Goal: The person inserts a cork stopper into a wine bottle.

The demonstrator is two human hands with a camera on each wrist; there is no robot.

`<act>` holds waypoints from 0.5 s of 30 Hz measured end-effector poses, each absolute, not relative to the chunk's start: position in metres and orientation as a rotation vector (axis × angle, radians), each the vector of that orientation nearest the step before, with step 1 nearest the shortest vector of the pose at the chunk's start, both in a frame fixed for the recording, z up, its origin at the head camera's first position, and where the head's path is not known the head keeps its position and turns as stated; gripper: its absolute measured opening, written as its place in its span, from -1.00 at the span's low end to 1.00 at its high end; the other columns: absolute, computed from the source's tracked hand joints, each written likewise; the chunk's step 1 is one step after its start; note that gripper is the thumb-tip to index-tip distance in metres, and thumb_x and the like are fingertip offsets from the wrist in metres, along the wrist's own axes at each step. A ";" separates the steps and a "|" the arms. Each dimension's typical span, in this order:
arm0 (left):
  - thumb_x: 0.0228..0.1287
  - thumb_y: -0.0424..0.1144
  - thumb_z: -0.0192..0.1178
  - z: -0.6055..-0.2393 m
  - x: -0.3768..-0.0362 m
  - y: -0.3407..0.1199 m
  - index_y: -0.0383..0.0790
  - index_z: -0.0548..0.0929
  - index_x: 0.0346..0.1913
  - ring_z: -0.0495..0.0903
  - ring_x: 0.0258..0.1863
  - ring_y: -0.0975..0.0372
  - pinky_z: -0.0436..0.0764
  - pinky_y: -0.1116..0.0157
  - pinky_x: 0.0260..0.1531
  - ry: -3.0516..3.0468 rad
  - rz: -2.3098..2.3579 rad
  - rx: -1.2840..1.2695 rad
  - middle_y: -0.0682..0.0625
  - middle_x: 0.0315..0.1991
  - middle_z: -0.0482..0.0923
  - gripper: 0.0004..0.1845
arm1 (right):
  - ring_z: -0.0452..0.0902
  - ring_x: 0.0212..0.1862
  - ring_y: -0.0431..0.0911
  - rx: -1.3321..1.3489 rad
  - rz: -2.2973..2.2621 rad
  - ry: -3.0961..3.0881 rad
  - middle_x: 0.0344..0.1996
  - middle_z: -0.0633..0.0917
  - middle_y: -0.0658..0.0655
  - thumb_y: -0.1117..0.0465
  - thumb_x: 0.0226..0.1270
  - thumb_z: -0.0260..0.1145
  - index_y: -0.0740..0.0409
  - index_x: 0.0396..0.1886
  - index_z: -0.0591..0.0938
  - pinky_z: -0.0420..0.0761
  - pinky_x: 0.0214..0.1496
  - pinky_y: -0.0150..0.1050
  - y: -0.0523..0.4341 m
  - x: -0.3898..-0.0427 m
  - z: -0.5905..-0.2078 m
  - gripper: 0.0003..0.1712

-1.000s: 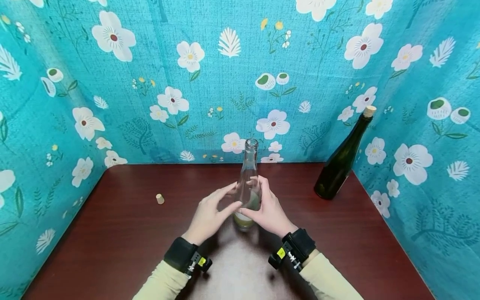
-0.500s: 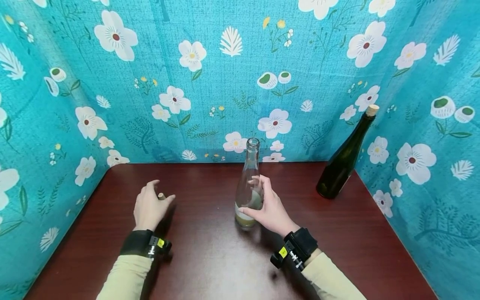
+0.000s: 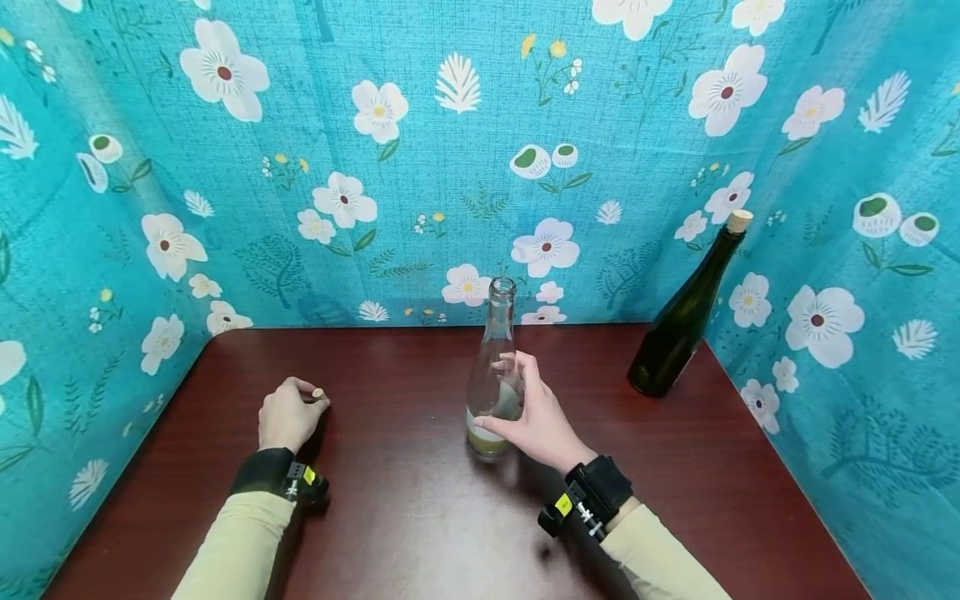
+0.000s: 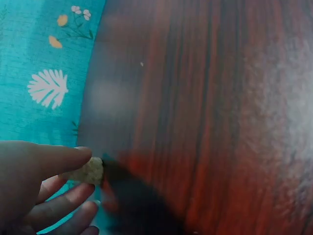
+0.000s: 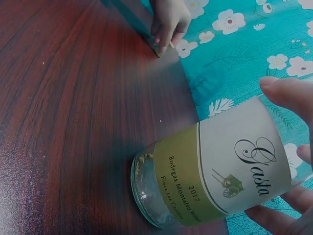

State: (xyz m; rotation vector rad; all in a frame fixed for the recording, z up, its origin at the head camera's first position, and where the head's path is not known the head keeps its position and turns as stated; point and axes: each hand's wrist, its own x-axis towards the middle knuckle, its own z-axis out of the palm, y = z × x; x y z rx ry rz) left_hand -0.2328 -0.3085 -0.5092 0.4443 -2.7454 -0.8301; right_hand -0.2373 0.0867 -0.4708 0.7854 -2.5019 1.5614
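At the left of the table my left hand (image 3: 287, 415) pinches a small cork (image 3: 318, 393) between thumb and fingers. The left wrist view shows the same cork (image 4: 90, 171) close up, its pale end sticking out past the thumb. In the middle of the table stands an upright clear glass wine bottle (image 3: 491, 383), its mouth uncorked. My right hand (image 3: 546, 421) holds it round the body from the right side. In the right wrist view the bottle's label (image 5: 220, 171) is white and olive, and some pale bits lie inside near the base.
A dark green wine bottle (image 3: 678, 333) with a cork (image 3: 739, 222) in its neck stands at the back right. A blue flowered curtain (image 3: 420, 167) borders the dark reddish wooden table (image 3: 405, 517) at the back and sides.
My left hand has left the clear bottle, moved left to the cork and closed its fingers on it. The right hand has stayed on the bottle.
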 end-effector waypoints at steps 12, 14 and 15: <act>0.38 -0.25 0.26 -0.509 -0.238 -0.306 -0.36 0.52 0.04 0.59 -0.14 -0.25 0.52 -0.17 -0.15 -2.696 -0.900 0.469 -0.36 -0.11 0.64 -0.70 | 0.38 0.36 -0.25 0.799 1.590 -2.482 0.28 0.49 -0.15 0.07 0.07 0.68 -0.24 0.41 0.17 0.41 0.37 0.07 0.087 -0.237 -0.473 0.05; 0.42 -0.21 0.25 -0.507 -0.239 -0.304 -0.34 0.57 0.09 0.61 -0.14 -0.20 0.52 -0.16 -0.12 -2.667 -0.901 0.421 -0.31 -0.12 0.67 -0.68 | 0.38 0.36 -0.25 0.802 1.592 -2.476 0.28 0.49 -0.14 0.07 0.06 0.68 -0.23 0.41 0.18 0.41 0.36 0.07 0.087 -0.237 -0.473 0.05; 0.44 -0.19 0.24 -0.506 -0.240 -0.303 -0.34 0.60 0.12 0.62 -0.14 -0.19 0.52 -0.15 -0.12 -2.653 -0.899 0.389 -0.29 -0.13 0.68 -0.67 | 0.39 0.36 -0.26 0.800 1.588 -2.474 0.28 0.50 -0.14 0.07 0.06 0.68 -0.24 0.41 0.18 0.41 0.36 0.06 0.087 -0.238 -0.473 0.05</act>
